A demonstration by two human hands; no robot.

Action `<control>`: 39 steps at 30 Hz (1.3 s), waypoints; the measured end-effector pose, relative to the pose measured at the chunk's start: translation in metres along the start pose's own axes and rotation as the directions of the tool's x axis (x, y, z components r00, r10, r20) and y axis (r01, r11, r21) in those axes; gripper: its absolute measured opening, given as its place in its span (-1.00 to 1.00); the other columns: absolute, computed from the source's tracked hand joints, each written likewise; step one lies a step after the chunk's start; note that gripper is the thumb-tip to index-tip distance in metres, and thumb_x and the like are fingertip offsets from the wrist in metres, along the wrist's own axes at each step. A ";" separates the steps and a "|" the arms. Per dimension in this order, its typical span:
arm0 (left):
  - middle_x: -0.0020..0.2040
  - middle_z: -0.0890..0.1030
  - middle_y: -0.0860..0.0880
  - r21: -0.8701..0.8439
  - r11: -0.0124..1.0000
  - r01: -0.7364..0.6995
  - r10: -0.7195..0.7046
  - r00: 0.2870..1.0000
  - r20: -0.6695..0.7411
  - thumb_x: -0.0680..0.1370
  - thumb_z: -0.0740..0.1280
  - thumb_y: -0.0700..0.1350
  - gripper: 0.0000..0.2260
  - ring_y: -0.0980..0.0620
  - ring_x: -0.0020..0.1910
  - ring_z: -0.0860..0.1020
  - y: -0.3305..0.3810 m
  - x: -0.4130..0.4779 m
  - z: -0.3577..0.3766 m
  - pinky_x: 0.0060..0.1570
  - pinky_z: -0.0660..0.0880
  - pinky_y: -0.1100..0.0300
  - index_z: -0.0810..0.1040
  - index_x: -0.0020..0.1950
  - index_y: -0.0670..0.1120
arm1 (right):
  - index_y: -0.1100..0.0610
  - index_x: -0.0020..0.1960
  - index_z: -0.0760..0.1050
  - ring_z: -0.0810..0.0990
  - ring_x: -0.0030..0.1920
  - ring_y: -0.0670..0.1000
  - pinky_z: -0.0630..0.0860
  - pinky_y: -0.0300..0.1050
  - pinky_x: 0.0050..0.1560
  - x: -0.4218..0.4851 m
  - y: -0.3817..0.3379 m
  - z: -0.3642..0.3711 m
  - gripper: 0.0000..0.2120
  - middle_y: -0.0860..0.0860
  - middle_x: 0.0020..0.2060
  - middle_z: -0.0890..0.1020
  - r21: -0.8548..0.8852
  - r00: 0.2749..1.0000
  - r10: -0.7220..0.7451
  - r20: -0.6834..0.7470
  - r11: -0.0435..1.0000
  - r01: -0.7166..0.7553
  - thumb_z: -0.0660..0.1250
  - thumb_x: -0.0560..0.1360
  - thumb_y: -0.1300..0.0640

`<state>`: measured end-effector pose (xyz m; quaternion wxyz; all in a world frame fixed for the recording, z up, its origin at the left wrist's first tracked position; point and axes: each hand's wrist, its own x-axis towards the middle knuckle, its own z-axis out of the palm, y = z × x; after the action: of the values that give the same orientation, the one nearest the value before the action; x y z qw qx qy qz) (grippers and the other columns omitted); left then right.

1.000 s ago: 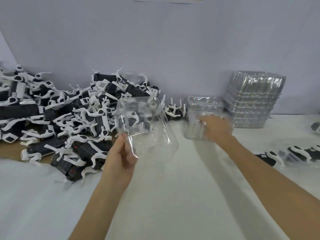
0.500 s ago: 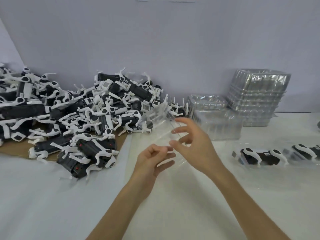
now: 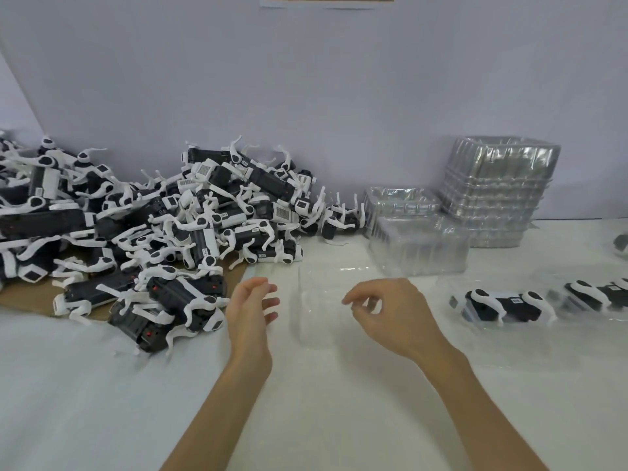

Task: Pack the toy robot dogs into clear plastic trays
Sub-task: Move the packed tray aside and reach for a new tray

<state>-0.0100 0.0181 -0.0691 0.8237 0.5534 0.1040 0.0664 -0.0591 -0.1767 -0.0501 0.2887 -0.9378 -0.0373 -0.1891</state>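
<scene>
On the white table (image 3: 102, 385), seen from the head camera, an empty clear plastic tray (image 3: 316, 300) lies flat between the two hands. It is see-through, so its edges are hard to make out. The left hand (image 3: 251, 311) hovers just beside the tray's left edge. Its fingers are loose and a little bent, and it holds nothing. The right hand (image 3: 384, 314) hovers over the tray's right side with its fingers softly curled down, and it holds nothing too. I cannot tell if any fingertip touches the plastic. The big pile of toy robot dogs (image 3: 170, 226) sits to the left, partly on brown cardboard (image 3: 23, 297), and the front dog (image 3: 183, 300) lies close to the left hand. I think the next job is to pick one dog and put it in this tray. To do it well, the left hand should take the front dog by its black body, not by a thin white leg, since the legs are tangled and may pull other dogs along. The right hand should press the light tray down so it does not slide. A packed dog (image 3: 503, 305) lies to the right, and spare tray stacks (image 3: 499, 188) stand at the back by the wall.
</scene>
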 end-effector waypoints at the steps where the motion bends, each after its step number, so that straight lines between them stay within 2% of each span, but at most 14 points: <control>1: -0.05 0.64 -0.03 0.025 1.000 -0.012 0.012 1.000 0.018 0.61 0.30 -0.22 -0.89 0.02 -0.14 0.60 0.000 0.000 0.000 -0.12 0.49 0.15 0.57 -0.02 -0.04 | -0.22 -0.16 0.66 0.58 -0.15 -0.22 0.43 -0.31 -0.13 0.000 0.002 0.002 -0.81 -0.35 -0.20 0.65 -0.034 0.999 0.015 0.028 0.999 -0.015 0.37 0.44 0.08; 3: 0.07 0.64 -0.02 0.085 0.996 -0.019 0.011 0.996 0.086 0.61 0.34 -0.15 -0.92 0.03 0.00 0.61 -0.003 -0.001 0.000 -0.03 0.50 0.15 0.58 0.07 -0.02 | -0.21 -0.17 0.65 0.57 -0.13 -0.24 0.39 -0.35 -0.15 0.000 0.003 0.003 -0.81 -0.37 -0.18 0.65 -0.024 1.000 0.010 0.006 1.000 -0.010 0.36 0.45 0.09; 6: 0.22 0.56 0.06 0.205 0.978 -0.047 0.001 0.976 0.219 0.58 0.39 -0.02 -0.75 0.09 0.20 0.54 -0.010 -0.007 0.002 0.11 0.47 0.16 0.54 0.25 0.06 | -0.15 -0.10 0.67 0.62 -0.07 -0.22 0.43 -0.41 -0.11 0.003 0.002 -0.002 -0.73 -0.32 -0.12 0.68 0.240 0.983 0.004 -0.185 0.970 0.041 0.34 0.47 0.22; 9: 0.26 0.48 0.22 0.284 0.952 -0.109 0.006 0.940 0.342 0.54 0.45 -0.04 -0.62 0.18 0.26 0.48 -0.014 -0.014 0.006 0.04 0.41 0.30 0.48 0.33 0.19 | -0.07 -0.11 0.66 0.66 -0.08 -0.12 0.51 -0.31 -0.05 0.010 0.013 -0.009 -0.71 -0.17 -0.15 0.71 0.464 0.903 0.262 -0.341 0.882 -0.081 0.31 0.52 0.30; 12: 0.28 0.47 0.26 0.310 0.943 -0.120 -0.003 0.930 0.368 0.54 0.43 -0.14 -0.62 0.20 0.28 0.47 -0.015 -0.020 0.009 -0.01 0.38 0.36 0.52 0.28 0.23 | 0.02 -0.14 0.64 0.68 -0.11 0.03 0.57 0.00 0.03 0.013 0.036 -0.021 -0.76 -0.03 -0.20 0.69 0.606 0.788 0.531 -0.310 0.750 -0.266 0.27 0.53 0.27; 16: 0.30 0.49 0.16 0.310 0.939 -0.150 0.036 0.938 0.345 0.55 0.37 -0.22 -0.63 0.14 0.29 0.49 -0.011 -0.023 0.008 -0.02 0.36 0.35 0.57 0.23 0.20 | 0.05 -0.16 0.65 0.67 -0.20 -0.03 0.54 -0.04 -0.07 0.011 0.065 -0.034 -0.80 -0.01 -0.28 0.69 0.510 0.782 0.564 -0.264 0.770 -0.383 0.28 0.52 0.22; 19: 0.28 0.51 0.14 0.293 0.946 -0.135 0.041 0.951 0.307 0.55 0.35 -0.24 -0.66 0.15 0.25 0.49 -0.008 -0.022 0.006 -0.02 0.36 0.33 0.58 0.22 0.13 | 0.08 -0.17 0.65 0.64 -0.31 -0.01 0.50 -0.13 -0.24 0.008 0.085 -0.043 -0.81 0.02 -0.34 0.68 0.454 0.745 0.579 -0.331 0.790 -0.412 0.28 0.51 0.22; 21: 0.26 0.51 0.14 0.285 0.951 -0.119 0.032 0.956 0.291 0.54 0.34 -0.25 -0.66 0.17 0.21 0.49 -0.007 -0.022 0.006 -0.01 0.38 0.31 0.59 0.23 0.10 | 0.09 -0.16 0.65 0.62 -0.32 0.04 0.50 -0.10 -0.23 0.005 0.099 -0.051 -0.82 0.03 -0.36 0.66 0.426 0.711 0.589 -0.384 0.796 -0.430 0.28 0.50 0.23; 23: 0.26 0.51 0.12 0.289 0.949 -0.123 0.036 0.957 0.289 0.55 0.34 -0.24 -0.68 0.16 0.20 0.50 -0.006 -0.023 0.007 -0.01 0.39 0.29 0.59 0.23 0.08 | 0.10 -0.16 0.64 0.58 -0.31 0.08 0.51 -0.02 -0.17 0.002 0.109 -0.058 -0.83 0.04 -0.37 0.64 0.418 0.676 0.596 -0.433 0.797 -0.436 0.28 0.49 0.23; 27: 0.26 0.51 0.08 0.310 0.939 -0.147 0.057 0.958 0.282 0.59 0.33 -0.19 -0.77 0.16 0.14 0.51 -0.006 -0.026 0.008 -0.03 0.41 0.26 0.60 0.17 0.09 | 0.11 -0.12 0.65 0.50 -0.37 -0.04 0.37 -0.12 -0.30 0.003 0.102 -0.058 -0.82 0.01 -0.39 0.60 0.490 0.611 0.599 -0.518 0.793 -0.362 0.26 0.48 0.21; 30: 0.24 0.50 0.07 0.325 0.932 -0.159 0.071 0.961 0.267 0.59 0.33 -0.19 -0.78 0.16 0.11 0.52 -0.006 -0.026 0.008 -0.09 0.39 0.28 0.61 0.12 0.11 | 0.09 -0.12 0.66 0.51 -0.39 -0.15 0.44 -0.14 -0.25 0.021 0.070 -0.046 -0.82 -0.03 -0.38 0.60 0.474 0.717 0.493 -0.493 0.843 -0.253 0.29 0.50 0.26; 34: 0.22 0.51 0.05 0.344 0.924 -0.164 0.082 0.967 0.240 0.56 0.32 -0.24 -0.78 0.17 0.08 0.53 -0.005 -0.027 0.008 -0.15 0.35 0.31 0.62 0.06 0.06 | -0.02 -0.08 0.61 0.61 -0.28 -0.09 0.46 -0.24 -0.28 0.065 0.005 -0.020 -0.87 -0.13 -0.25 0.63 0.365 0.965 0.173 -0.199 0.927 -0.091 0.40 0.54 0.21; 37: 0.20 0.54 0.01 0.344 0.924 -0.165 0.092 0.972 0.218 0.54 0.30 -0.28 -0.78 0.11 0.03 0.55 -0.005 -0.026 0.008 -0.16 0.36 0.25 0.63 0.00 0.02 | -0.04 0.17 0.54 0.62 -0.16 -0.14 0.40 -0.33 -0.28 0.104 -0.034 0.012 -0.76 -0.14 -0.08 0.64 0.223 0.998 0.023 0.064 0.974 -0.037 0.44 0.52 0.02; 39: 0.18 0.54 0.00 0.328 0.932 -0.154 0.093 0.976 0.196 0.53 0.29 -0.29 -0.77 0.09 0.06 0.54 -0.005 -0.026 0.008 -0.14 0.37 0.22 0.63 -0.02 0.03 | 0.03 0.39 0.43 0.61 0.04 -0.04 0.51 -0.16 -0.05 0.131 -0.054 0.034 -0.54 -0.01 0.15 0.62 0.114 0.987 -0.027 0.159 0.993 0.009 0.42 0.53 -0.01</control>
<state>-0.0337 0.0034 -0.0683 0.7153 0.6970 0.0052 0.0497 0.0638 -0.1180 0.0020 0.3354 -0.9318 -0.0796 -0.1135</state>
